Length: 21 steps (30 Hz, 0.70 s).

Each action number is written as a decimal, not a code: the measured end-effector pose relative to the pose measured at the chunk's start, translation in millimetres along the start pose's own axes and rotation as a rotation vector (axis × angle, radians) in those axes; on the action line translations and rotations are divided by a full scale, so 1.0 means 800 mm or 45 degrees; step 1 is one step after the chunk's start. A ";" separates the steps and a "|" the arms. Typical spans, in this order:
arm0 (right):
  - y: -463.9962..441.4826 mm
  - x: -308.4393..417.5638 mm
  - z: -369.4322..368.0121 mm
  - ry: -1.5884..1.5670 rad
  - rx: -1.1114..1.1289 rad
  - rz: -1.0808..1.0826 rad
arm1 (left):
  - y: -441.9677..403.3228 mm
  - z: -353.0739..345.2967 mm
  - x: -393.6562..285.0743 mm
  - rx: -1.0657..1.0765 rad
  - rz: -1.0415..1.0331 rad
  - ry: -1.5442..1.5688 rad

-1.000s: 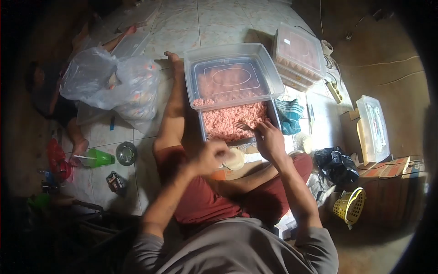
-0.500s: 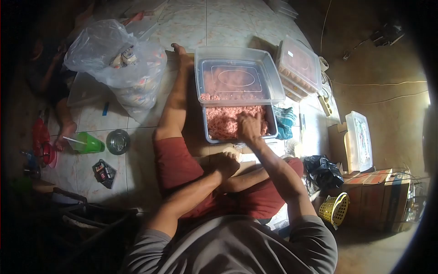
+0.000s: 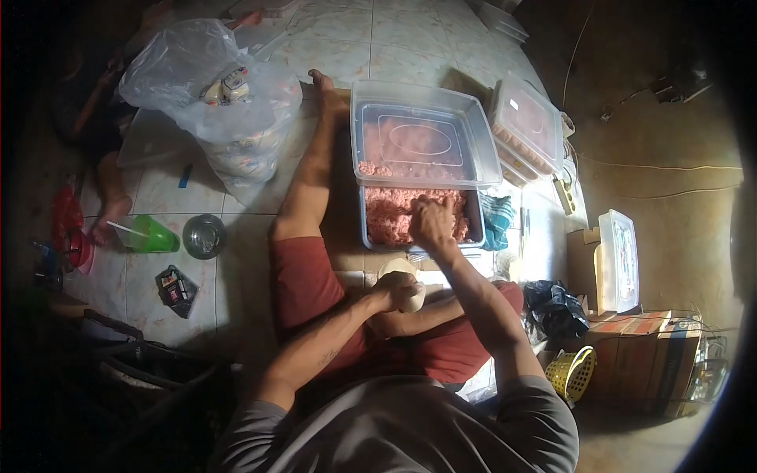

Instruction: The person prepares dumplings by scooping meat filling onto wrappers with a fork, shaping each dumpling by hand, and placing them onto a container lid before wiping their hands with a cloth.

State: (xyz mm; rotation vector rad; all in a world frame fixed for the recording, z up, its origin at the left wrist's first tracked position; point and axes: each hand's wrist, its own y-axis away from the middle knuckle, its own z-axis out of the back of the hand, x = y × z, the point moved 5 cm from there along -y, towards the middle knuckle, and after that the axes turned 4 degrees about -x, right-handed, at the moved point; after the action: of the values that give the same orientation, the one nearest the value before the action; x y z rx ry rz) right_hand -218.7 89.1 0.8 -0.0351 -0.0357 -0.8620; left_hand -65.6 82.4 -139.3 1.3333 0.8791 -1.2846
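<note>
My right hand [image 3: 433,224] is down in a pink, crumbly mixture [image 3: 388,217], its fingers curled in and the tips hidden. That mixture fills a blue-grey tub [image 3: 364,229]. A clear plastic container [image 3: 498,158] rests across the far part of the tub, with a few pink crumbs in its near left corner. Above my lap, my left hand [image 3: 397,292] is closed around a pale, rounded object [image 3: 413,300] whose kind I cannot make out. Just beyond it is another pale, round shape [image 3: 397,269], partly hidden by the hand.
To the left stand a big clear bag of packets [image 3: 244,146], a green cup [image 3: 159,235] and a glass ashtray-like dish [image 3: 203,236]. Lidded containers [image 3: 527,118], a teal cloth [image 3: 497,221], a black bag [image 3: 556,307] and a yellow basket [image 3: 571,373] are at right. Another person's foot [image 3: 114,213] shows far left.
My left hand has shifted slightly right and turned, so more of the pale object shows. My right hand stays in the pink mixture. The whole view has shifted a little.
</note>
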 end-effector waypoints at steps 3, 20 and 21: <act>0.011 -0.004 0.007 -0.165 -0.037 0.065 | 0.003 0.013 -0.043 0.051 0.081 -0.269; 0.117 -0.010 0.117 -1.364 -0.420 -0.200 | 0.021 0.098 -0.154 -0.250 -0.079 1.752; 0.128 -0.008 0.099 -1.268 -0.502 -0.157 | 0.022 0.106 -0.164 -0.209 -0.180 1.866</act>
State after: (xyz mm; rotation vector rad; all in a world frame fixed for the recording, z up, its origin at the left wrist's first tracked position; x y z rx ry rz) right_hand -146.5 163.8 78.3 -0.8375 -0.8066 -0.8914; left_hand -87.6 16.1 1.9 2.0313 1.9966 -0.0868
